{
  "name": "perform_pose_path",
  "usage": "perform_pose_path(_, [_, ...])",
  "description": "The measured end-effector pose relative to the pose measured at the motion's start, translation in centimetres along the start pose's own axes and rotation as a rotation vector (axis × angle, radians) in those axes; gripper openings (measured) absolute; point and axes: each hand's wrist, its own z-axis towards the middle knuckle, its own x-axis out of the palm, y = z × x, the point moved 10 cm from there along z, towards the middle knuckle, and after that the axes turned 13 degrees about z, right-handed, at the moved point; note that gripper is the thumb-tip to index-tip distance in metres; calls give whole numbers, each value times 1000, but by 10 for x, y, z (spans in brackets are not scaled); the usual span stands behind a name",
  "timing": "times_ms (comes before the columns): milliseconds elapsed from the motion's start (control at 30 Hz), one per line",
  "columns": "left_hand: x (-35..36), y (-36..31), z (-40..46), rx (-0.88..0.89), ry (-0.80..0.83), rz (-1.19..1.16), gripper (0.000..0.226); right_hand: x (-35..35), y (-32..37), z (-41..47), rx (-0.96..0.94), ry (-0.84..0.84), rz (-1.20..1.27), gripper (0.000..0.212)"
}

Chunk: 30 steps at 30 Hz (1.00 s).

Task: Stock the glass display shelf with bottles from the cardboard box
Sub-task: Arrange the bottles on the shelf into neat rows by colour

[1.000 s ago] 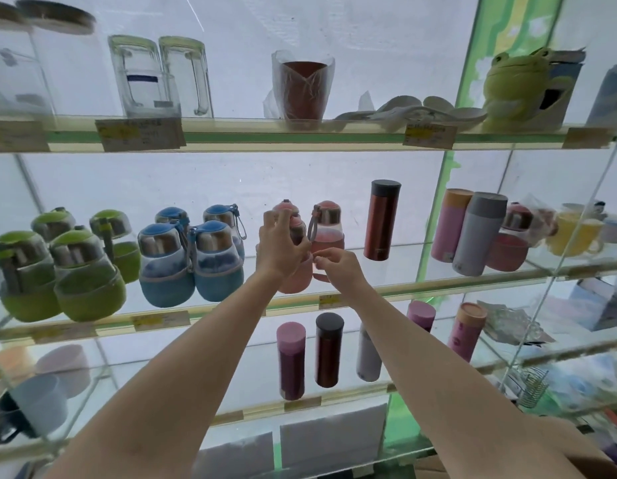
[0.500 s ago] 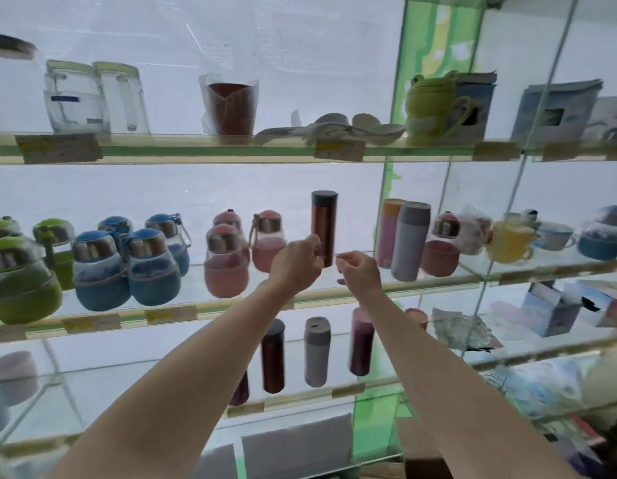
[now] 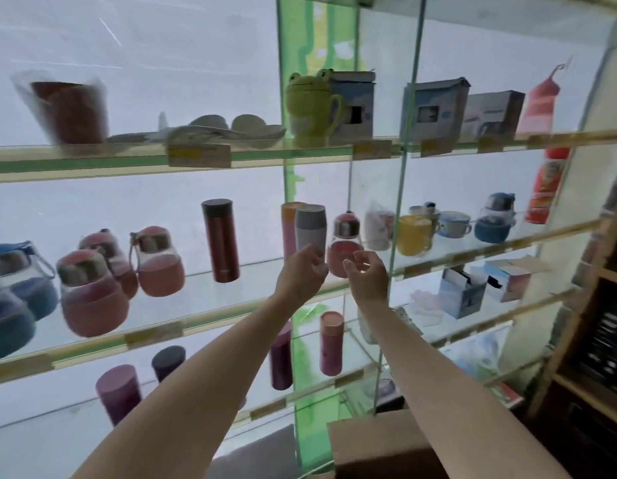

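Nothing is held: left hand [image 3: 301,271] and right hand [image 3: 365,274], fingers loosely curled, are raised before the pink bottle [image 3: 345,243], presumably for repositioning.

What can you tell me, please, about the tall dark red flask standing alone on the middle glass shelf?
The dark red flask is a slim, straight-sided cylinder with a glossy, metallic-looking body and a darker cap. It stands upright and closed on the middle glass shelf, apart from the pink bottles to its left. Nothing touches it; both hands are further right.
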Motion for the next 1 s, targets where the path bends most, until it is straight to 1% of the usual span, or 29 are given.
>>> perform_pose_path(67, [-3,2,1,-64,-144,-17,16,-4,-6,7,8,7,-12,31])
perform_pose_path(100, [-7,6,-1,-96,-235,-12,20,-4,-9,11,14,15,-16,33])
perform_pose_path(133, [-10,11,-3,-129,-306,-8,28,-3,-11,15,21,22,-18,36])
perform_pose_path(167, [-10,19,-3,-170,-343,-9,40,-1,-14,19,29,28,-17,39])
perform_pose_path(233, [-4,36,2,-243,-316,-16,63,5,-18,26,47,34,-20,50])
perform_pose_path(300, [8,47,12,-260,-225,-35,75,12,-24,35,87,45,-48,60])
perform_pose_path(367, [18,50,21,-250,-165,-64,75,19,-31,44,130,55,-97,69])
perform_pose_path(500, [29,54,31,-258,-118,-62,67,32,-35,57,148,56,-171,86])
perform_pose_path(633, [40,61,36,-249,-96,-75,54,44,-36,65,125,58,-223,94])
perform_pose_path(733, [44,65,41,-262,-83,-100,50,49,-35,67,94,37,-240,92])
perform_pose_path(900, [46,73,45,-305,-86,-124,48,48,-37,67,81,3,-281,83])
perform_pose_path(1000, [47,74,45,-327,-92,-123,48,42,-38,70,92,-2,-245,83])
